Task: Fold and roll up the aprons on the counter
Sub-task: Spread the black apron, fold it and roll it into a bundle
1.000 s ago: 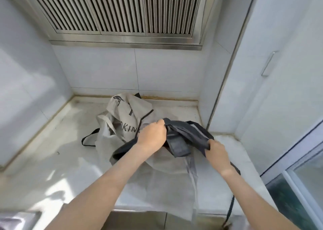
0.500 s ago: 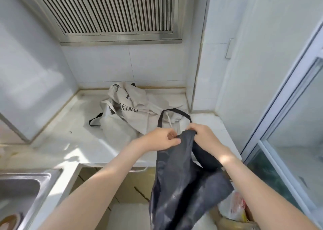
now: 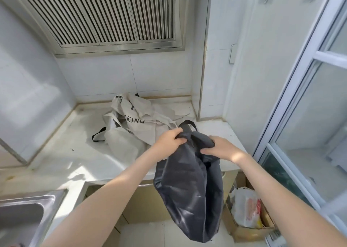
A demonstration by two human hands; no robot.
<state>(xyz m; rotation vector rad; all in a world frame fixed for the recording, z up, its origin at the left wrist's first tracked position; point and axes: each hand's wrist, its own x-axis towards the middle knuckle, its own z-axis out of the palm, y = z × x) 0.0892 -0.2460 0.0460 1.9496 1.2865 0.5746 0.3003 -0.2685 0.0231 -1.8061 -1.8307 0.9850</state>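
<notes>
**Dark apron lifted clear of the counter**

The dark apron (image 3: 189, 190) now hangs full length in front of the counter (image 3: 62, 153) edge; a second ago it lay bunched on top of the pale one. The left hand (image 3: 169, 141) and right hand (image 3: 221, 149) both clutch its gathered top edge, close together, with the neck loop poking up behind them. It looks shaken out and ready to be laid flat for folding. The beige apron (image 3: 135, 126) lies crumpled on the counter, untouched. The sink (image 3: 22, 214) sits at lower left.

Bright daylight — sun patches, bowed edges
</notes>
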